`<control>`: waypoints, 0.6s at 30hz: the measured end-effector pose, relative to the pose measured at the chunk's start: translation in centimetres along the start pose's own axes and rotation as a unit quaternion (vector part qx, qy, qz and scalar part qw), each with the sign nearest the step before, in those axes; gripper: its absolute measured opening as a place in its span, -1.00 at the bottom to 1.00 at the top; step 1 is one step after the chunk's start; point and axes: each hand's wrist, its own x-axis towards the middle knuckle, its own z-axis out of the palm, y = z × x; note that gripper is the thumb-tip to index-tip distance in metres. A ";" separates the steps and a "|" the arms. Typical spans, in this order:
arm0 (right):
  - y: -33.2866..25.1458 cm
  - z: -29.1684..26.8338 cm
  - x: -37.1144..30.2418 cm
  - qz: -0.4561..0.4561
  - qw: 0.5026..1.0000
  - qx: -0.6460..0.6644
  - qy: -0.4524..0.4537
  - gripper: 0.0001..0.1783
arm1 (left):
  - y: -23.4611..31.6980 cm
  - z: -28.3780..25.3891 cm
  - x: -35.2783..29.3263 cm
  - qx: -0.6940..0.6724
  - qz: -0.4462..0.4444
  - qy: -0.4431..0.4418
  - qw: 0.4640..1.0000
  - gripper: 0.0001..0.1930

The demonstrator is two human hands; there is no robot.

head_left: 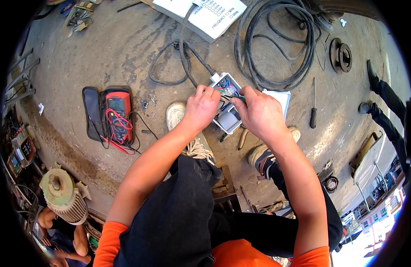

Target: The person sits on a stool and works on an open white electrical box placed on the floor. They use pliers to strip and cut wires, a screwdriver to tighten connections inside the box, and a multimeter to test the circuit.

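A white junction box (pixel 235 130) stands open on the floor between my shoes. Inside it are a grey cylinder that looks like a capacitor (pixel 228 120) and a terminal block (pixel 224 83) with coloured wires (pixel 229 95). My left hand (pixel 203 107) is closed over the box's left edge, its fingertips pinching thin wires. From the other side my right hand (pixel 259 111) pinches a dark green wire between thumb and forefinger. The fingertips nearly meet above the box and partly hide which strand each holds. The box's pale lid (pixel 281 99) lies behind my right hand.
Left of me lies a red multimeter (pixel 117 106) in a black case, with small screws (pixel 145 104) nearby. A screwdriver (pixel 313 115) is to the right. Coiled black cable (pixel 248 53) and a white carton (pixel 210 20) lie ahead. An electric motor (pixel 65 196) stands lower left; people are at both sides.
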 end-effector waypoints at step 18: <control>-0.5 0.6 -0.1 -0.018 1.000 0.015 -0.003 -0.74 | -0.2 0.0 -0.6 0.017 0.037 0.009 0.999 -0.91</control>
